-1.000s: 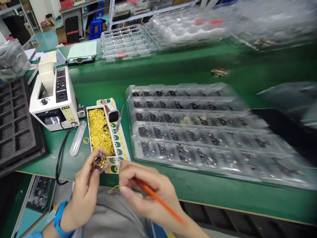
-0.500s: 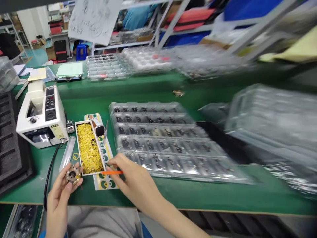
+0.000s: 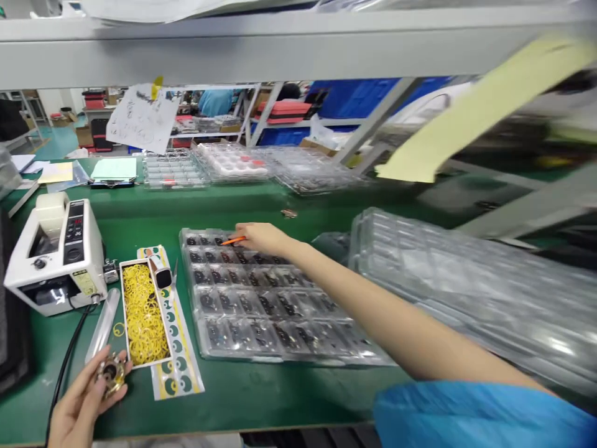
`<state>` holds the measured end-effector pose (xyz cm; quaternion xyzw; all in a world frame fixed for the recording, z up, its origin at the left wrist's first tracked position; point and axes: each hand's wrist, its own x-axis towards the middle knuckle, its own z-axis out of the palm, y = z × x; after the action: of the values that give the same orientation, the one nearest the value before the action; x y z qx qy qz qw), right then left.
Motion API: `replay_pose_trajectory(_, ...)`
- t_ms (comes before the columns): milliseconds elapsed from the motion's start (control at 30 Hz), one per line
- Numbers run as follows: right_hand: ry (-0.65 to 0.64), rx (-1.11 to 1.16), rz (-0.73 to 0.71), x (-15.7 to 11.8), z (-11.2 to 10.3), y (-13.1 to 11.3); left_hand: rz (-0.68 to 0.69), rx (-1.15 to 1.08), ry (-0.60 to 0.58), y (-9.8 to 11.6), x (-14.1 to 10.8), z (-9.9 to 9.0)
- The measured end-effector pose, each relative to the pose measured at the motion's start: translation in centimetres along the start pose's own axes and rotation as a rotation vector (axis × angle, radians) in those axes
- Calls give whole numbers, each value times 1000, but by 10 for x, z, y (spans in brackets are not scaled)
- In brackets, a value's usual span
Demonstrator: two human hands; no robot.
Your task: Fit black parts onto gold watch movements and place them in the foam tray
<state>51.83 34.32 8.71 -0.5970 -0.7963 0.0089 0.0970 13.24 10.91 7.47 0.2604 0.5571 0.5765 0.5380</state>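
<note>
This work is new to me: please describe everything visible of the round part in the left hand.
The round part looks like gold-coloured metal, with a dark centre and uneven rim; finer detail is blurred. The left hand pinches it between thumb and fingers, face toward the camera, near the white box.

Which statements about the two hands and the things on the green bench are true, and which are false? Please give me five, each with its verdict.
1. The left hand holds a round gold-toned part. True.
2. The tool in the right hand is blue. False: it is a slim orange tool.
3. A white box filled with yellow rings stands between the tape dispenser and the clear compartment tray. True.
4. The right hand is over the tape dispenser. False: it is at the far edge of the clear compartment tray.
5. One loose yellow ring lies outside the white box. True.
</note>
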Motion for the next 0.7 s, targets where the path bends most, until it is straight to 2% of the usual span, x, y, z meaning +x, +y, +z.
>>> replay_pose_trajectory(133,127,89,-36,-19,13,-5,-10,-19,-134,-1,-4,4)
replay_pose_trajectory(200,230,166,-49,-40,16,-21,-19,-30,-243,-3,-5,6)
replay_pose_trajectory(300,365,358,-102,-84,12,-74,-24,-1,-379,-7,-7,13)
replay_pose_trajectory(400,404,763,-191,-128,2,-148,-14,87,-456,-8,-11,22)
replay_pose_trajectory(467,379,937,-191,-147,-1,-190,5,116,-495,-8,-14,26)
replay_pose_trajectory(533,333,1069,-119,-155,0,-216,29,124,-532,-8,-17,28)
replay_pose_trajectory(600,269,1184,-42,-156,4,-228,40,155,-568,-7,-20,26)
replay_pose_trajectory(700,153,1300,25,-153,10,-232,68,197,-569,-5,-24,23)
